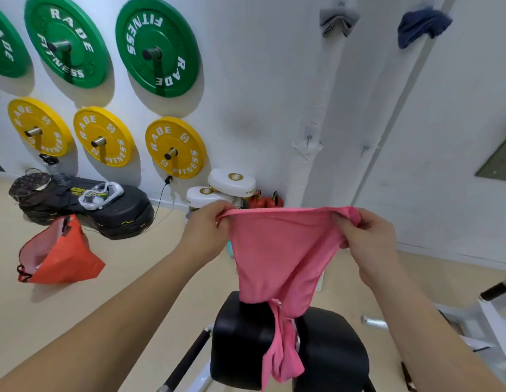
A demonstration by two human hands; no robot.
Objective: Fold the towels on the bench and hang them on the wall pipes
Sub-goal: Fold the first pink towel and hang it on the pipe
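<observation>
A white wall carries green weight plates and yellow weight plates on pegs at the left and two white wall pipes at the right, with a black padded bench low in the foreground. Above the bench a pink towel is stretched in the air by its top edge, its lower end trailing onto the pads; the left hand pinches its left corner and the right hand grips the bunched right corner, fingers curled round the cloth. High on the pipes hang a folded grey towel and a dark blue towel.
</observation>
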